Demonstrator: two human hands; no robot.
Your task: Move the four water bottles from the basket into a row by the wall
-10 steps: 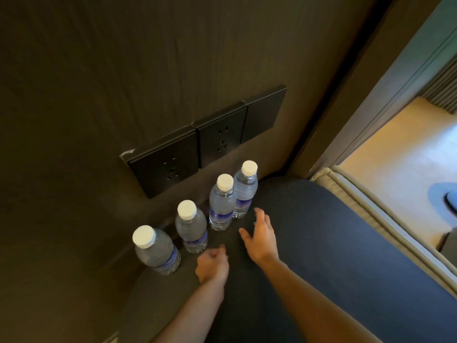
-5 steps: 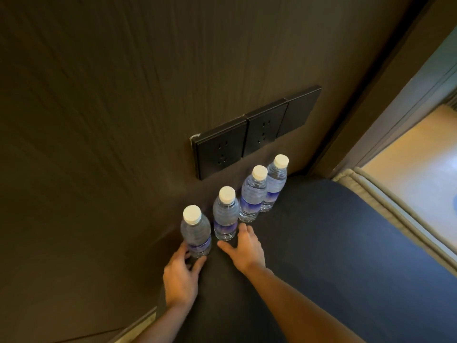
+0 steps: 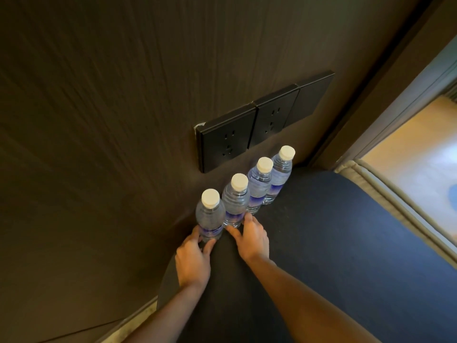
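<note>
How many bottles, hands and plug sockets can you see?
Water bottles: 4
Hands: 2, the left hand and the right hand
Socket plates with plug holes: 2
Blank wall plate: 1
Total: 9

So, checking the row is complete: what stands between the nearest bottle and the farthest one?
Two more capped bottles, the second bottle and third bottle, upright in the head view.
</note>
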